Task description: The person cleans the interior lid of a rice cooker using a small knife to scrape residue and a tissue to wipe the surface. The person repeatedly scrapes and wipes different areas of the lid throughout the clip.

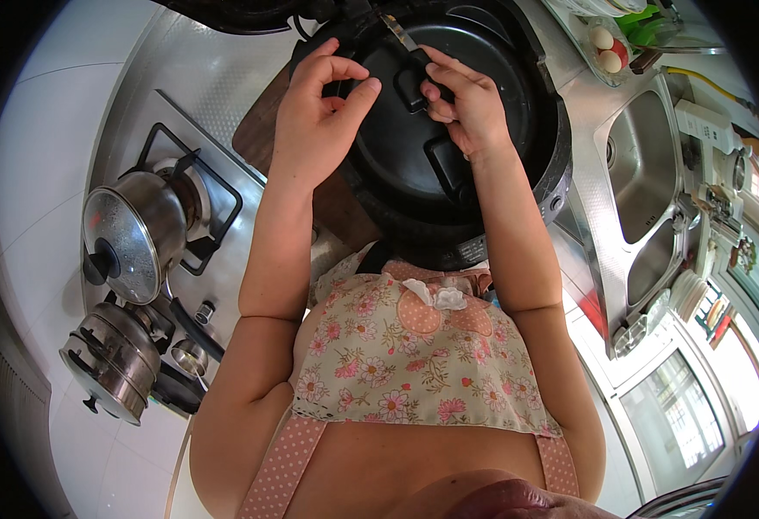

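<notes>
A round black electric griddle pan (399, 162) lies before me, with two black loop handles on its dark inner surface. My right hand (467, 97) is closed on the black handle of a small kitchen tool (400, 32), whose metal end bears yellowish bits and points to the top of the view. Close to its fingers is the upper loop handle (408, 91); whether they touch it I cannot tell. My left hand (327, 110) hovers over the pan's left rim, thumb and forefinger slightly apart, holding nothing. The lower loop handle (439, 170) is partly behind my right wrist.
A gas hob on the left bears a glass-lidded saucepan (126, 240) and a stacked steamer pot (116, 363). A dark wooden board (259, 130) lies partly under the pan. On the right are a steel sink (645, 162) and a tray (587, 58) with eggs.
</notes>
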`<state>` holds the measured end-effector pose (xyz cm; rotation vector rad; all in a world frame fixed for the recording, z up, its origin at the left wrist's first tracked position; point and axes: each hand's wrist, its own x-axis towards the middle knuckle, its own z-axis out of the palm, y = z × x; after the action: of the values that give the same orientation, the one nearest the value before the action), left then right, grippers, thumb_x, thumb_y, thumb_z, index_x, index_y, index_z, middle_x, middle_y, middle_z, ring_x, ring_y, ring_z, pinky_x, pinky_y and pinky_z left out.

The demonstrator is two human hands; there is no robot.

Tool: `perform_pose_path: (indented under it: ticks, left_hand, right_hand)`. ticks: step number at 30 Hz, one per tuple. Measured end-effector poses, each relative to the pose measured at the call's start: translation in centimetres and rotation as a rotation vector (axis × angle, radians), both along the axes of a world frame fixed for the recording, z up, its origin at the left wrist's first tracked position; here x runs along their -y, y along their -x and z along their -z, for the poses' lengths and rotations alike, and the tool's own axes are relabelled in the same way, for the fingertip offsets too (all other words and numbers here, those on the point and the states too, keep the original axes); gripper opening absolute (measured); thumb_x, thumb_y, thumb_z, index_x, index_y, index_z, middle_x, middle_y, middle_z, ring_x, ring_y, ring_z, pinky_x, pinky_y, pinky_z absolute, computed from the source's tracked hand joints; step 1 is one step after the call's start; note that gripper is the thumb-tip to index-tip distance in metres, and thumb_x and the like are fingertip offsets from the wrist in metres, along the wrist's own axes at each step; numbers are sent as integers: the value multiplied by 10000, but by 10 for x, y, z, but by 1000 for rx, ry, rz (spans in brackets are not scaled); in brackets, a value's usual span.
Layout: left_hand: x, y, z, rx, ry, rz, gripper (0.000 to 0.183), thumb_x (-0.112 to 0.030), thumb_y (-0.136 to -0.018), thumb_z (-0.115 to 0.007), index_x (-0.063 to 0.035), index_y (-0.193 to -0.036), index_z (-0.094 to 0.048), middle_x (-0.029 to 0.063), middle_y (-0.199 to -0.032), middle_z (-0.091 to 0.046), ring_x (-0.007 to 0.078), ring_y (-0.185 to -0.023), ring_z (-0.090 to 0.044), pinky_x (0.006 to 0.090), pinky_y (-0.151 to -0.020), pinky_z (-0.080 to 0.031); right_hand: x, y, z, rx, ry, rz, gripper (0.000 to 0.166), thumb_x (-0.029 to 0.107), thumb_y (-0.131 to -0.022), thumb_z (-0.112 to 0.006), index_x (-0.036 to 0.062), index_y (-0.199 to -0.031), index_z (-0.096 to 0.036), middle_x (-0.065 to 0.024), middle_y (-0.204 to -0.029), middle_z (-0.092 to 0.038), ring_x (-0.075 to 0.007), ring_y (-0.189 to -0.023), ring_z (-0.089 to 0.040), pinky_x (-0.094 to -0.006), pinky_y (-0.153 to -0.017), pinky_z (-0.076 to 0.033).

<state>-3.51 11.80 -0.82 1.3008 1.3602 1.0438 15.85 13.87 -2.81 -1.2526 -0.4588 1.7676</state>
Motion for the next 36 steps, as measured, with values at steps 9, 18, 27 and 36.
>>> perform_pose_path:
  ticks: [9, 18, 27, 36]
  left_hand:
    - [0, 4, 1, -10, -32, -25, 156, -145, -846, -731, -74, -968, -663, 169, -1348, -506, 118, -1006, -626, 222, -686, -495]
    - [1, 0, -2, -23, 5, -18, 154, -103, -863, -707, -68, -1009, -672, 158, -1442, -445, 103, -1038, -592, 227, -794, -471]
    - [3, 1, -3, -79, -29, -10, 160, -100, -864, -706, -64, -1016, -673, 157, -1444, -442, 97, -1022, -597, 216, -776, -480]
    - [1, 8, 4, -88, -151, -67, 174, -153, -822, -741, -82, -961, -665, 181, -1364, -503, 148, -952, -645, 237, -685, -507]
  right_hand:
    - [11, -4, -5, 95, -41, 19, 353, 37, -911, -572, -38, -1255, -603, -45, -686, -559, -57, -511, -381, -198, -445, -270]
    - [23, 4, 3, 561, -290, -71, 292, 85, -923, -588, 32, -1198, -672, 28, -663, -584, -26, -601, -486, -191, -595, -416]
    - [25, 9, 3, 787, -374, -81, 307, 106, -916, -600, 80, -1213, -673, 8, -636, -575, -36, -585, -473, -199, -594, -424]
    - [25, 17, -6, 1037, -560, -66, 272, 73, -877, -609, 44, -1132, -701, -139, -662, -645, -109, -462, -446, -253, -512, -423]
